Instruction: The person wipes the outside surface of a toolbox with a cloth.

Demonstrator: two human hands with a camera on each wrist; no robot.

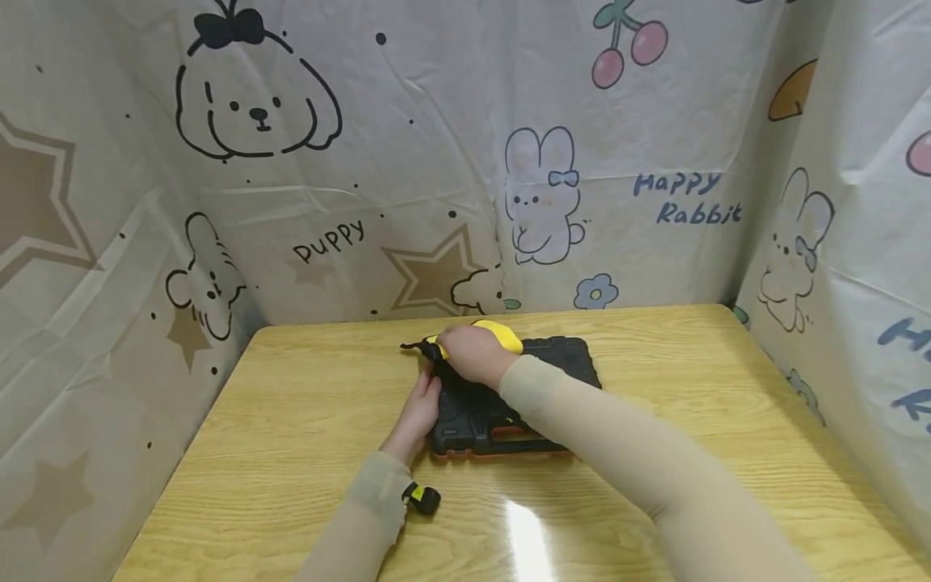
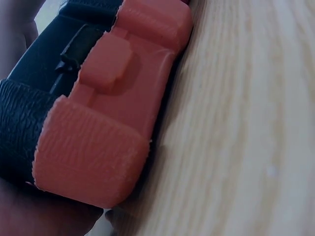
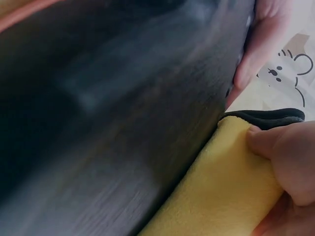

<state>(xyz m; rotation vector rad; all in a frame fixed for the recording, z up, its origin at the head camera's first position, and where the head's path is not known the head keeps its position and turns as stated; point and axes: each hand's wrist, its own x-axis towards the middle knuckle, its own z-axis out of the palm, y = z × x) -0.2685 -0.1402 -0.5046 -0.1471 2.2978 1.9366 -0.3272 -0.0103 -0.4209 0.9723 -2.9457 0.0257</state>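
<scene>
A black plastic carrying case with an orange-red lower half lies flat on the table, its handle toward me. My left hand holds the case at its left side; in the left wrist view, skin shows at both ends of the orange-red side wall. Over the far left part of the lid, my right hand grips a folded yellow cleaning cloth with black edging. In the right wrist view the plush cloth lies against the black case surface, with the thumb pressing on it.
The case rests on a light wood-grain table. White printed curtains hang behind the table and along both sides. A small black-and-yellow device is strapped at my left wrist.
</scene>
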